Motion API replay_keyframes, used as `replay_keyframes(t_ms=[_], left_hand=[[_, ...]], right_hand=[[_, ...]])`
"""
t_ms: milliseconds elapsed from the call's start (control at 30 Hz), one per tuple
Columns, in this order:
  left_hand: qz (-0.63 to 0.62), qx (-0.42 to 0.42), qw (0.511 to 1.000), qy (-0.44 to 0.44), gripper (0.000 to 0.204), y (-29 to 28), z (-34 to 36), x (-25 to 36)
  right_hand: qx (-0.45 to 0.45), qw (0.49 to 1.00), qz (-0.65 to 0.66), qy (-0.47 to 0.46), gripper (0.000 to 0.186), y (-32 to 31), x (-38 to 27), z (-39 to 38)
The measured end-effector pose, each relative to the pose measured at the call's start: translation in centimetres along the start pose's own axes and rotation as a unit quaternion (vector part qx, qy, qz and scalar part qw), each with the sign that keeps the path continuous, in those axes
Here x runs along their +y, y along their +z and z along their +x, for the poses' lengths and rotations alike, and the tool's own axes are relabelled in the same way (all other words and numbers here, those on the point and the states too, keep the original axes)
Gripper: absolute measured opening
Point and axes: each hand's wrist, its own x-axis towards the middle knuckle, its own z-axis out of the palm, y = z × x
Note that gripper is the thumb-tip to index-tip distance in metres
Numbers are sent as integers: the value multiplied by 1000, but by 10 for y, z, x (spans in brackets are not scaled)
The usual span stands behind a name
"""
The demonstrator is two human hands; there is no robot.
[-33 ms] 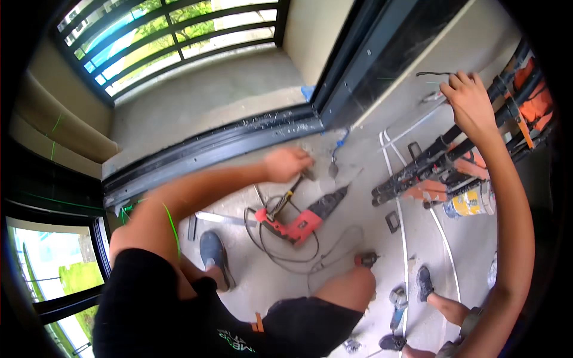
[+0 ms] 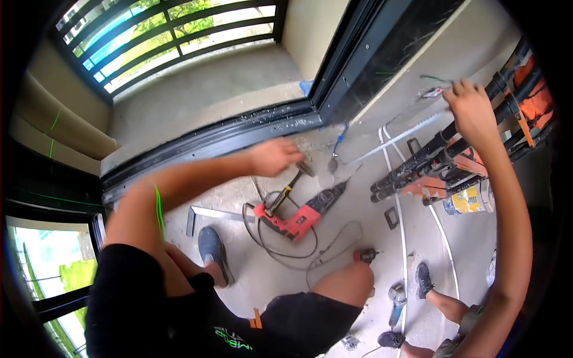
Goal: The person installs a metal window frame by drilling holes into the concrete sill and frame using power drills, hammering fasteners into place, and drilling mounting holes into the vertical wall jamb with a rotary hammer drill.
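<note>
My left hand (image 2: 276,157) is smeared by motion above the floor near the window frame, its fingers close to the head of a hammer (image 2: 284,192). The hammer lies across a red and black rotary hammer drill (image 2: 298,222), whose dark cord loops around it. At the upper right, my right hand (image 2: 468,107) is raised beside a bundle of black tubes, fingers curled; what they grip is unclear. A thin dark wire (image 2: 436,78) ends near its fingertips. A long pale strip (image 2: 412,132) slants from below this hand toward the floor; whether I hold it cannot be told.
A black sliding-door track (image 2: 215,149) crosses ahead. Black tubes (image 2: 439,158) and a white-yellow bucket (image 2: 468,200) stand right. A metal square (image 2: 218,213) lies by my shoe (image 2: 212,247). A cordless drill (image 2: 365,256), an angle grinder (image 2: 396,304) and another person's shoe (image 2: 424,280) are lower right.
My left hand has shifted left and slightly up, off the hammer head, which now shows more. My right hand has dropped slightly; the pale strip below it now reaches farther toward the floor.
</note>
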Motion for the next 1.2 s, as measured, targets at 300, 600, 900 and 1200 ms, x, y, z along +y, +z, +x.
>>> replay_keyframes(t_ms=[300, 600, 900, 1200], left_hand=[[212, -16, 902, -376, 108, -106, -180, 4], [247, -67, 815, -521, 124, -72, -200, 13], [285, -53, 809, -511, 123, -49, -182, 8], [321, -139, 727, -591, 128, -59, -192, 25]], right_hand=[[-154, 849, 429, 267, 12, 136, -121, -197], [-242, 280, 768, 522, 25, 177, -383, -293], [-313, 722, 547, 286, 48, 180, -467, -273], [-218, 481, 756, 387, 62, 208, -596, -185]])
